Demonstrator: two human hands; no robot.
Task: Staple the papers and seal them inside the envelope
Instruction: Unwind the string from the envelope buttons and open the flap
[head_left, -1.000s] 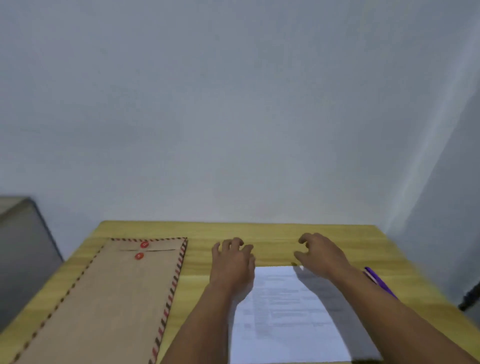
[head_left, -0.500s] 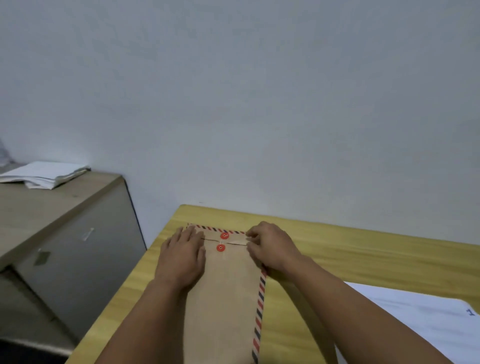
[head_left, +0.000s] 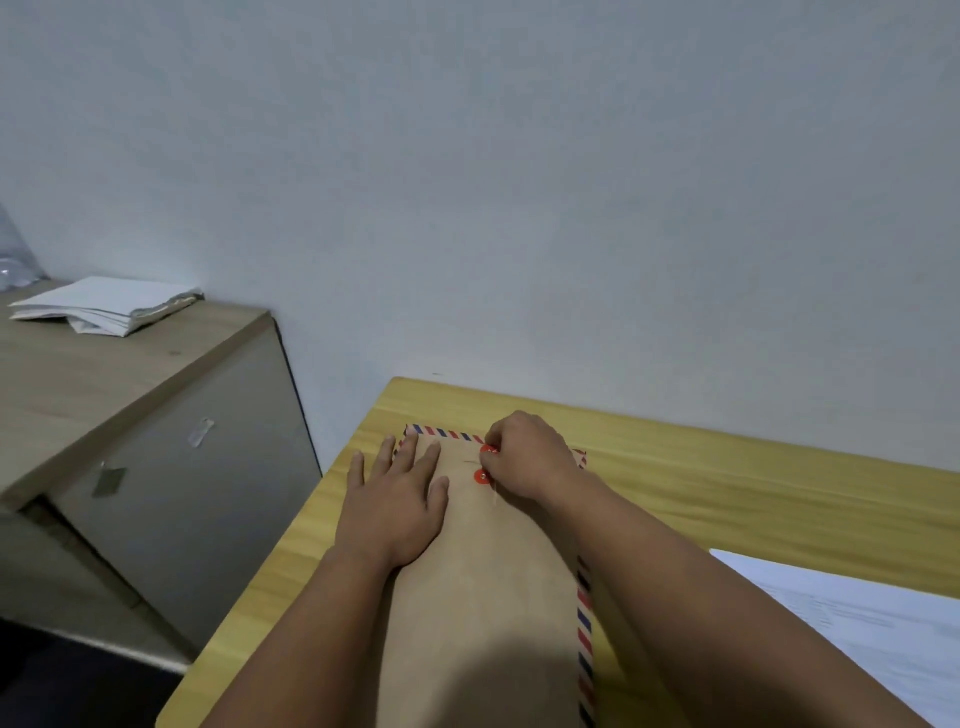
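A plain grey-white wall (head_left: 519, 182) fills the upper half of the view, smooth and matte. Below it at the left stands a grey cabinet with a pale wood-grain top (head_left: 104, 374), its front marked by two scraps of tape; a loose stack of white folded sheets (head_left: 104, 306) lies near its far edge, and something clear at the frame's left border is too cut off to identify. The yellow wooden desk (head_left: 753, 483) shows fine lengthwise grain and runs out of view at right and bottom. Lying lengthwise toward the desk's far left corner is the task's brown kraft paper envelope with a red-and-blue striped border (head_left: 483, 597), flat and matte; its left edge and lower end are hidden by the forearms. At the desk's right edge a white printed sheet of paper (head_left: 857, 623) lies flat, cut off by the frame, its text too small to read. The left hand (head_left: 395, 504) rests palm-down with fingers spread on the envelope's upper left part. The right hand (head_left: 530, 457) is curled, fingertips pinched at the thin string by the two round red closure buttons (head_left: 482, 475); the upper button is partly covered.
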